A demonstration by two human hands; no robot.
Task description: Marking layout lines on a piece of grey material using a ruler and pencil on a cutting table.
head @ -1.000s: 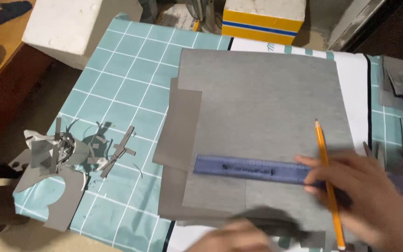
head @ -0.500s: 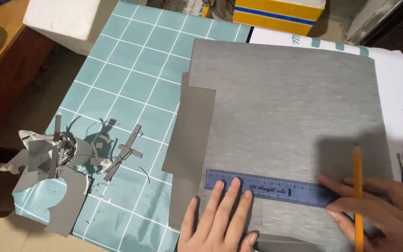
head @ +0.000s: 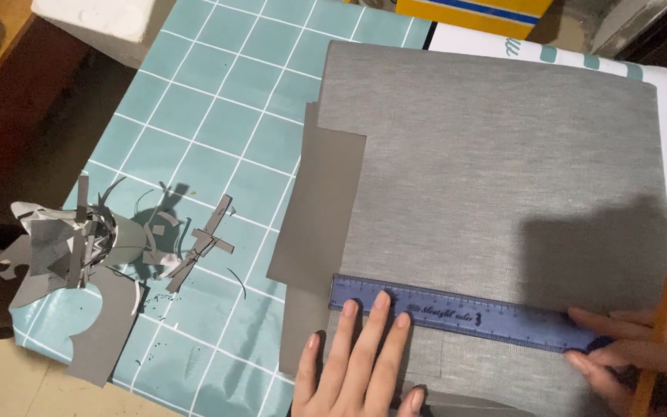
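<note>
— Blue translucent ruler (head: 468,315) lies flat on the grey sheet (head: 496,193), near its lower edge. Long axis runs left to right, dipping slightly toward the right end.

— Which hand has it?

— Both. Left hand (head: 357,367) spread flat, fingertips on the ruler's left part, pinning it. Right hand (head: 642,355) touches the right end with its fingertips while gripping a yellow pencil (head: 661,324) that stands above the ruler, just beyond its right end.

— Nearer hand to the ruler's drawing edge?

— Right one; the pencil tip sits just above that edge, at the sheet's right border.

— Against the picture half a second back?

— Left hand has moved up onto the ruler. Ruler about where it was. Grey offcuts (head: 102,247) on the teal cutting mat (head: 218,131) unchanged.
</note>
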